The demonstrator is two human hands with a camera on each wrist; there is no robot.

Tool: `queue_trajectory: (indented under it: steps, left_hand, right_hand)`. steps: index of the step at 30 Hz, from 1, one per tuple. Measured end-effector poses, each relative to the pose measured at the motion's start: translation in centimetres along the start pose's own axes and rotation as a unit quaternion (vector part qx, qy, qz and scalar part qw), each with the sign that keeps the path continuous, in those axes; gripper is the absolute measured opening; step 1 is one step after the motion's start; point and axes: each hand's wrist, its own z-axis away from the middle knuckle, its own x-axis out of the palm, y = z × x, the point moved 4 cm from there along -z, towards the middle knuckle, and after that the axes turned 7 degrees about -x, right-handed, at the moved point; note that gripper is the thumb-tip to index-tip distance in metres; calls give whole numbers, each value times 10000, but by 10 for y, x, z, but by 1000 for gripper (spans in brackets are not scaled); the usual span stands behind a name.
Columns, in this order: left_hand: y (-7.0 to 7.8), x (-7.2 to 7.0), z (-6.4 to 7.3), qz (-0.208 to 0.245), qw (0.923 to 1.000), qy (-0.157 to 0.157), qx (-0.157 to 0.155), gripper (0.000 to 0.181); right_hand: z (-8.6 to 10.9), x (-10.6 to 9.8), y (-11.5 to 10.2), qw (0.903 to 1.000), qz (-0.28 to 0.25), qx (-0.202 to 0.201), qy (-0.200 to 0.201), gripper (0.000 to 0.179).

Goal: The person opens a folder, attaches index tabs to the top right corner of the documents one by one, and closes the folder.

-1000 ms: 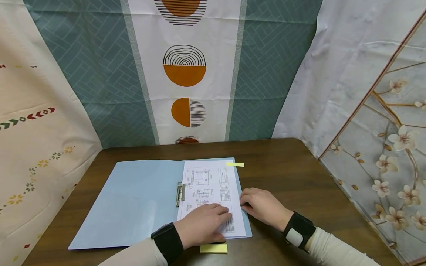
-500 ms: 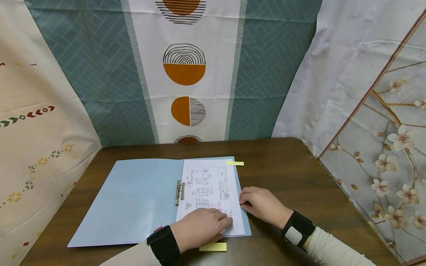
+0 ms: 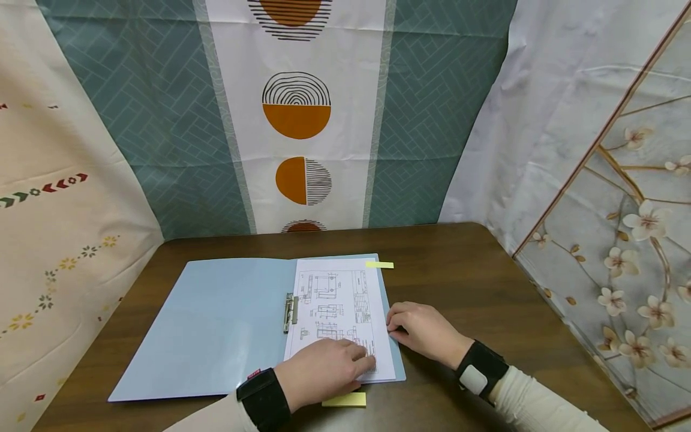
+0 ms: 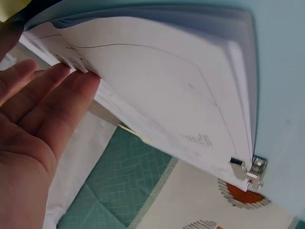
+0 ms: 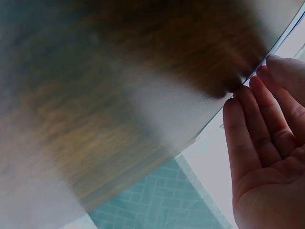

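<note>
An open light blue folder [image 3: 205, 324] lies on the brown table, with a stack of white printed drawing sheets [image 3: 324, 312] on its right half. A metal clip [image 3: 290, 312] stands at the sheets' left edge. My left hand [image 3: 328, 367] rests on the lower part of the top sheet, its fingers fairly straight; the left wrist view shows its fingertips [image 4: 88, 81] on the page. My right hand [image 3: 423, 330] is at the folder's right edge, and in the right wrist view its fingertips [image 5: 236, 100] touch along that edge.
A yellow sticky tab [image 3: 379, 264] juts from the sheets' top right corner. Partly behind my left hand, a yellow sticky-note pad [image 3: 345, 400] lies below the folder. Patterned cloths [image 3: 421, 120] hang around the brown table [image 3: 459, 264].
My left hand has slid slightly down the page toward me, now overlapping the yellow pad a little more. My right hand stays at the folder's edge.
</note>
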Motion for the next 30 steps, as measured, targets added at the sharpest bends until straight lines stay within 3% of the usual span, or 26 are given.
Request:
queue_trajectory:
  steps: [3, 11, 19, 25, 30]
  left_hand:
    - [-2, 1, 1, -11, 10000, 58, 46, 37]
    - [-8, 7, 2, 252, 9990, -193, -300, 42]
    - [1, -2, 1, -103, 9998, 87, -124, 34]
    - [-9, 2, 3, 219, 9983, -349, -401, 49]
    - [-12, 3, 4, 335, 9982, -373, -334, 47]
  right_hand:
    - [0, 1, 1, 10000, -16, 14, -7, 13]
    - [-1, -1, -1, 10000, 29, 3, -58, 11]
    - [-2, -3, -4, 9998, 148, -100, 24, 12]
    - [-2, -2, -4, 9998, 162, -90, 0, 12]
    - [-2, -2, -5, 9998, 163, -41, -46, 12]
